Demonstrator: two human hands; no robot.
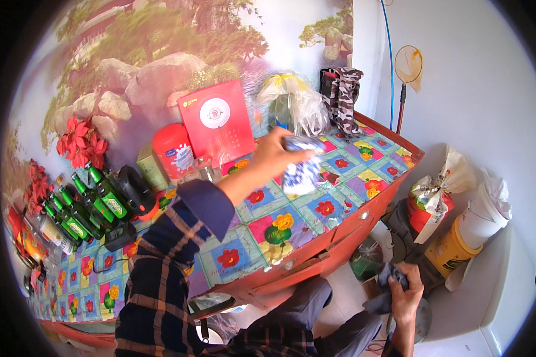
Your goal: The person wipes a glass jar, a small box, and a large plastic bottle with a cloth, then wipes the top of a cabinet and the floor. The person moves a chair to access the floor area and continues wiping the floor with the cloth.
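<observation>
Above the flower-patterned tablecloth [268, 227], my left hand [274, 154] grips the top of a blue-and-white patterned object [301, 172], blurred, perhaps a ceramic container. My right hand [406, 292] is closed around a dark crumpled cloth [386, 290], low at the right, beyond the front edge of the red wooden cabinet [344, 232]. Behind my left hand stand a red box [219, 120] with a white round print, a red plastic canister [174, 151] and a lidded glass jar [205, 168].
Green bottles [109, 194], a black-and-orange device [136, 189] and red artificial flowers [82, 143] stand at left. A clear plastic bag [310, 111] and a camouflage bag [346, 98] are at the back. Buckets [451, 254] and a tied bag [429, 201] stand beside the cabinet, near a small net [409, 67].
</observation>
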